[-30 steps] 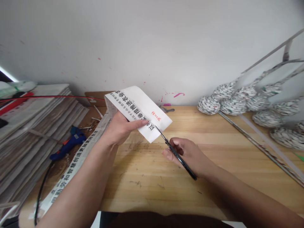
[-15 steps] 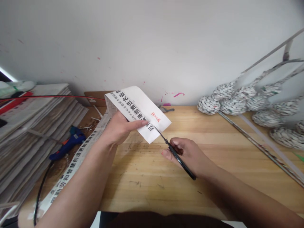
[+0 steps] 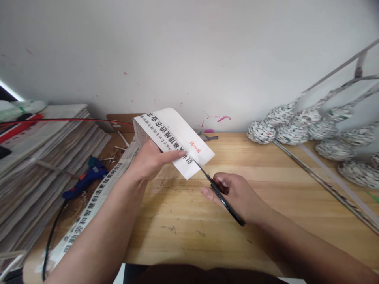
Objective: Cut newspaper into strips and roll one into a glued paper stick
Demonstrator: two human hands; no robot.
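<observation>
My left hand [image 3: 152, 159] pinches a strip of newspaper [image 3: 174, 128], its thumb lying across the printed side near the right end. Large black characters and a small red handwritten mark show on the strip, which bends back over at its far left. In my right hand [image 3: 229, 191] is a pair of black-handled scissors [image 3: 223, 201]. Their blades reach into the right end of the newspaper, just beyond my left thumb. How far the blades are parted cannot be made out. The wooden table [image 3: 177, 240] lies beneath both hands.
On the left stands a tall stack of newspapers [image 3: 62, 146]. A blue glue gun [image 3: 85, 179] with a black cord lies beside it, near another printed paper strip [image 3: 94, 201]. Woven paper gourd shapes [image 3: 291, 128] and a long thin rod [image 3: 319, 181] are at the right, by the wall.
The whole view has shifted very slightly. Both hands, the newspaper strip and the scissors keep nearly the same positions relative to each other.
</observation>
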